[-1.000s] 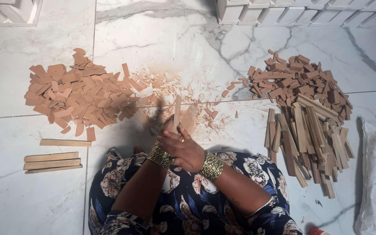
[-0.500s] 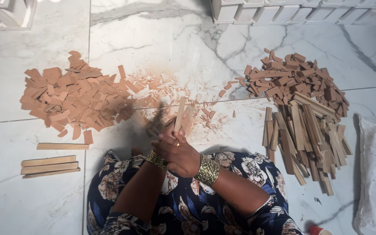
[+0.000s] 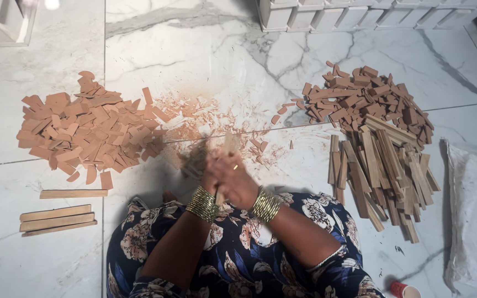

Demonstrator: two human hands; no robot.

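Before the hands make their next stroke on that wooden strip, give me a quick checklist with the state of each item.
1. Both hands on the wooden strip: ok; right hand and left hand are clasped together around it.
2. Strip upright: ok, roughly; blurred.
3. Cutting tool in hand: cannot tell.
4. Long strips within reach on the right: ok.
5. Pile of flat cut pieces apart from the hands: ok, on the left.
6. Floor under the strip free of chips: not ok; shavings lie scattered there.
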